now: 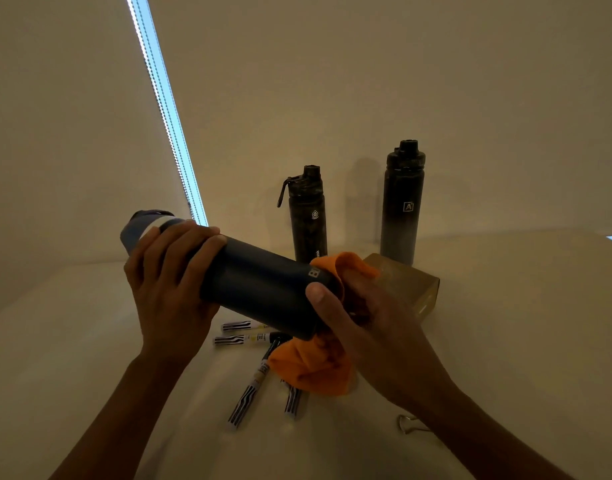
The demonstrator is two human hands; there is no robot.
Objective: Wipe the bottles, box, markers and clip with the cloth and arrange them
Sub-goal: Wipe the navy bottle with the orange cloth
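the left hand [169,282] grips the dark blue bottle [259,282] near its top. its fingers curl round the bottle just under the lighter blue lid [142,226]. the bottle lies on its side in the air above the white table [90,323], with its bottom pointing right. the right hand [363,317] holds the orange cloth [315,372] bunched against the bottom of the bottle, and its thumb presses on the bottle's side. some of the cloth hangs down under the hand. white letters sit near the bottom of the bottle. only a "b" can be read, because the cloth covers the rest.

two more bottles stand up straight by the wall. the speckled black bottle [308,216] has a small white drop mark, and white writing low down that is too dim to read. a strap hangs from its cap. the tall black bottle [403,206] stands to its right and turns grey lower down. it has a white square with the letter "a" inside.

the tan box [408,285] lies on the table just in front of the tall black bottle, behind the right hand.

four markers [249,393] lie on the table under the held bottle. they have black and white wavy stripes, and their labels are too small to read. one is partly under the cloth.

the clip [406,423] lies on the table beside the right arm, partly hidden.
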